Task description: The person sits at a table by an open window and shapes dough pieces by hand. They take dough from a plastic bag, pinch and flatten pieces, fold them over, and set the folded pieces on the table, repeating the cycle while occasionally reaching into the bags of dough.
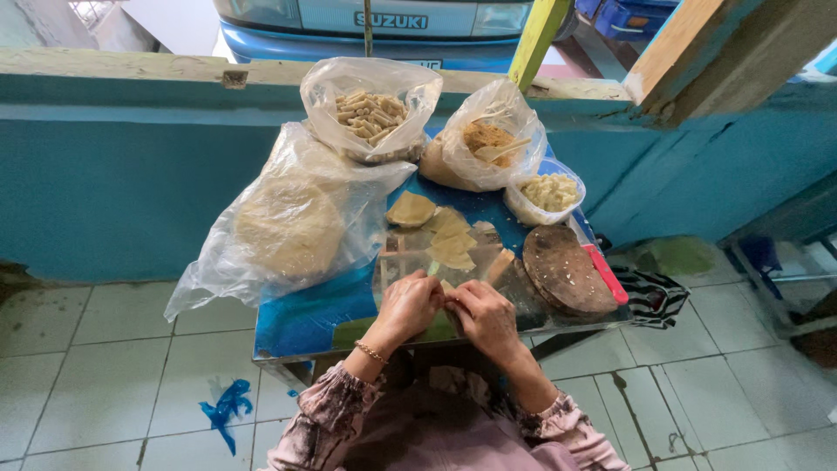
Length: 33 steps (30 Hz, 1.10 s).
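My left hand point(408, 304) and my right hand point(485, 316) meet at the near edge of a small blue table point(301, 324). Together they pinch a pale dough wrapper point(446, 289), mostly hidden between the fingers. A gold bracelet sits on my left wrist. Just beyond the hands lie several cut triangular wrappers point(450, 244) and one folded piece point(410, 209) on a clear plastic sheet.
A big clear bag of round flat wrappers point(292, 227) covers the table's left. Bags of rolled pieces point(370, 113) and filling with a spoon point(486, 141) stand at the back, beside a tub of pale food point(549, 194). A round wooden board point(567, 272) with a red-handled knife point(605, 274) lies right.
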Motion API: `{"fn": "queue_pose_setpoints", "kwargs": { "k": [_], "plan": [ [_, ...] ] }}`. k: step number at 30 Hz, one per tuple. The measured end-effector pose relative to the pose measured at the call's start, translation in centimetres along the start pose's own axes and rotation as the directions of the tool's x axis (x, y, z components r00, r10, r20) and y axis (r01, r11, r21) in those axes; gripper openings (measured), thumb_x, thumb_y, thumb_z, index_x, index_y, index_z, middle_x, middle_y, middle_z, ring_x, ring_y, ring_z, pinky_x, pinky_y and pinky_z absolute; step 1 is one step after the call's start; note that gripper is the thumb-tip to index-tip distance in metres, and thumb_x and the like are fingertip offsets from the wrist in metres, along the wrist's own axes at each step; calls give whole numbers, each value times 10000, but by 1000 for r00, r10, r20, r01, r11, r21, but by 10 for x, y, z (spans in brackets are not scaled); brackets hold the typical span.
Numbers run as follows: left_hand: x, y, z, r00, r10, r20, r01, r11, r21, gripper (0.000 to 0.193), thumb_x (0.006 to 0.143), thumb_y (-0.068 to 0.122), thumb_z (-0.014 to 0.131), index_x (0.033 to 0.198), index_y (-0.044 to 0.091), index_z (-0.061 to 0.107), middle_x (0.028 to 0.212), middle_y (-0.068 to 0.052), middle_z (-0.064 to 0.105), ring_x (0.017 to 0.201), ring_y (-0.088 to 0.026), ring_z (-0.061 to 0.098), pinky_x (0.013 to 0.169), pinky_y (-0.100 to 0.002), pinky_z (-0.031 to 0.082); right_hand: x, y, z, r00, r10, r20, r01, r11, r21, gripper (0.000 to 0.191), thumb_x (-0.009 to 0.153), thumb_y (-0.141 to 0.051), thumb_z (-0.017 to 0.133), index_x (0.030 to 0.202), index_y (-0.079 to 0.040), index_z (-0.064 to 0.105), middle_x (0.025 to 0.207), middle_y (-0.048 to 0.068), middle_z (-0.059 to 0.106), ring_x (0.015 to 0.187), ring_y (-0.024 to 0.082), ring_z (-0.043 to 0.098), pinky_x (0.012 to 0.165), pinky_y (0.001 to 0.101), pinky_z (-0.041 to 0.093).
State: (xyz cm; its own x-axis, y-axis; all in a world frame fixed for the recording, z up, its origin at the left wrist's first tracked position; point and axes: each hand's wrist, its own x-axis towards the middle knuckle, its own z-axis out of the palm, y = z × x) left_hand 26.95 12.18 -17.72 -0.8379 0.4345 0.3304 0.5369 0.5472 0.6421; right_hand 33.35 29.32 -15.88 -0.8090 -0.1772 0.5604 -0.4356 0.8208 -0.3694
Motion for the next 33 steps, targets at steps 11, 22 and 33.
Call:
{"fn": "queue_pose_setpoints", "kwargs": {
  "k": [11,22,33],
  "plan": [
    [-1,-12,7,972,204,-117,-211,976,-59,103,893,151,677,843,61,685,837,-153,631,868,-377,646,760,-469,523,-4,-11,4,995,-68,-68,47,962,-269,178,853,-117,676,1013,-80,746,978,50,695,919,268,645,754,417,503],
    [3,-15,0,981,167,-104,-178,977,-117,104,909,143,631,927,41,634,859,-194,631,835,-435,645,716,-518,528,8,-7,-7,992,-114,57,125,960,-252,290,878,-187,686,1155,-118,739,1076,18,700,995,242,645,804,409,464],
    [14,-10,-8,995,92,-25,-95,987,-129,110,897,153,678,884,48,707,894,-187,656,867,-412,657,744,-490,532,15,13,-5,989,-135,61,145,969,-199,256,845,-161,718,1098,-139,748,1077,7,737,1001,222,656,822,395,469]
  ]
}}
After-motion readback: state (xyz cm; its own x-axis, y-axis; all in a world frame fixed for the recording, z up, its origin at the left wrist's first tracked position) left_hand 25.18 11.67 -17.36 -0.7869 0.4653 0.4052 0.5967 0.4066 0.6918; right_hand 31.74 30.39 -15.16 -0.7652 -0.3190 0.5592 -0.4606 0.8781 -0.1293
